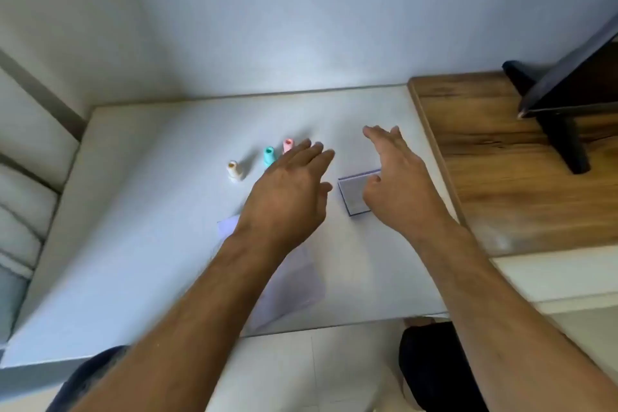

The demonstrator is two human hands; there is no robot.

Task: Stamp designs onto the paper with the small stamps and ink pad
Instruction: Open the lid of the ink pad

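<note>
Three small stamps stand upright on the white table [140,244]: a cream one [234,170], a teal one [268,156] and a pink one [288,145]. My left hand [287,191] hovers just right of the teal and pink stamps, fingers spread, holding nothing. A purple-edged ink pad [352,196] lies between my hands. My right hand [398,184] floats over its right side, fingers apart and empty. A pale lilac sheet of paper [294,281] lies near the table's front edge, largely covered by my left forearm.
A wooden surface [485,170] adjoins the table on the right and carries a dark stand [561,130]. A white wall rises behind the table. Cushions [23,184] sit at the left. Tiled floor and a dark object [434,368] show below the front edge.
</note>
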